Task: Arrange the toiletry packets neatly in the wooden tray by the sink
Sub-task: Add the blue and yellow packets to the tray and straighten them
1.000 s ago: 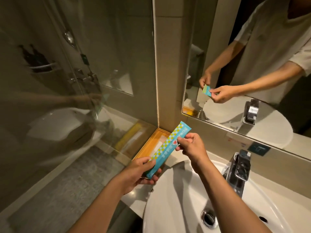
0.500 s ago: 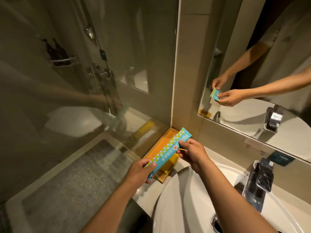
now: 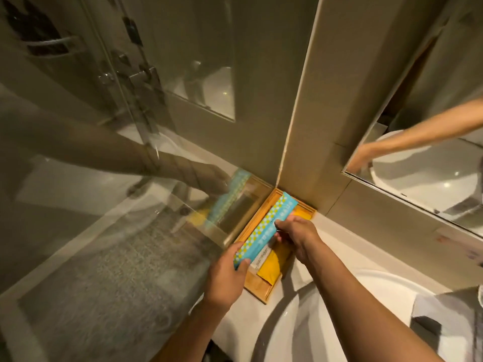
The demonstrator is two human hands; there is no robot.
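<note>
A long blue packet (image 3: pixel 266 228) with a yellow-and-white checkered stripe lies lengthwise over the left side of the wooden tray (image 3: pixel 261 291), which sits in the counter corner by the glass. My left hand (image 3: pixel 226 275) grips the packet's near end. My right hand (image 3: pixel 298 235) pinches its right edge near the middle. Inside the tray, a yellow packet (image 3: pixel 271 267) with a white label lies to the right of the blue one, partly hidden under my right hand. More yellow shows at the tray's far end (image 3: pixel 303 214).
A glass shower partition (image 3: pixel 130 178) stands immediately left of the tray and reflects my arm and the packet. The white basin (image 3: pixel 339 309) lies to the right, with a mirror (image 3: pixel 431 165) above it. The dark faucet (image 3: pixel 428 325) is at the lower right edge.
Both hands have lowered the blue packet down and forward from above the basin's edge to lie over the tray. The camera has tilted down and left toward the corner.
</note>
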